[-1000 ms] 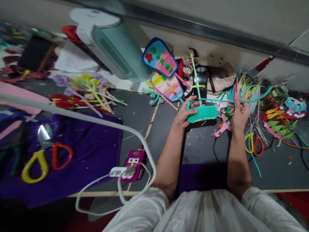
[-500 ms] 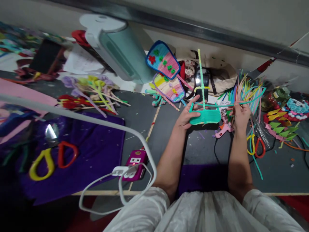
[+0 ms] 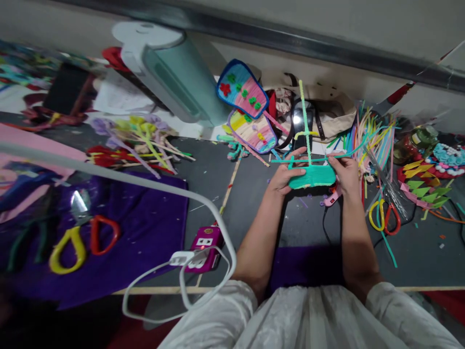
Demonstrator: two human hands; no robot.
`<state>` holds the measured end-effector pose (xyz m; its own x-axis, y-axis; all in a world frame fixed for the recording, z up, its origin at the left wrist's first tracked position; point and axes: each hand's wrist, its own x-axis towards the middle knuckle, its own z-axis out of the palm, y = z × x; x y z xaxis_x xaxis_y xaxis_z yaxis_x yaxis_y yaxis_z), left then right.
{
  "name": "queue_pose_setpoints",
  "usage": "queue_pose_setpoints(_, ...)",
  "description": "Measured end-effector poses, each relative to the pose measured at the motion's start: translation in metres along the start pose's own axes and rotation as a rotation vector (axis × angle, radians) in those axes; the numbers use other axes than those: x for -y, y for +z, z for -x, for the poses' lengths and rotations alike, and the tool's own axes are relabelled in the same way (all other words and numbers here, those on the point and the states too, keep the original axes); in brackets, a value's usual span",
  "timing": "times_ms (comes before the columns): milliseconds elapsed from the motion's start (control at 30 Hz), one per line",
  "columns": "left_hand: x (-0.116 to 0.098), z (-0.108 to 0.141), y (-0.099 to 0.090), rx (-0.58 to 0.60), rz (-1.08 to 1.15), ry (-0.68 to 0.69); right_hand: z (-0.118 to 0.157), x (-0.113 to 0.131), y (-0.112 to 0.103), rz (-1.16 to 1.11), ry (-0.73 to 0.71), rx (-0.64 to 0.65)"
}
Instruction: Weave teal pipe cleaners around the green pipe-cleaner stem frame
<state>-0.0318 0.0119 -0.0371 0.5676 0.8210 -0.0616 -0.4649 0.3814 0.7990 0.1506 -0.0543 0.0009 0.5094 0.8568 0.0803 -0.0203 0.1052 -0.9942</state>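
Note:
My left hand grips the left end of a teal wound piece, its thumb lying over the front. A pale green and yellow stem with a short yellow crosspiece stands up from the middle of that piece. My right hand is at the piece's right end, its fingers pinched on a long teal strand that runs along the top edge and trails off to the right. Partly hidden below my right hand is a pink glue gun.
Red-and-yellow scissors lie on both sides, one pair at right, another on a purple cloth. Pipe cleaners fan out at back right. A magenta power box and white cable sit left of my arms.
My right hand has moved left along the teal strand to the right end of the wound piece. My left hand and the piece have shifted slightly right.

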Motion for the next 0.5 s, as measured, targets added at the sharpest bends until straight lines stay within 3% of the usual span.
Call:
queue_pose_setpoints(267,-0.0047,-0.0001,0.0069,-0.072,0.011,0.024,0.0010,0.0004,0.0036,0.170,-0.194,-0.037)
queue_pose_setpoints(500,-0.0046,-0.0033,0.0051,-0.110,-0.007,0.052,0.0006,-0.0056,0.0074,0.184,-0.152,0.004)
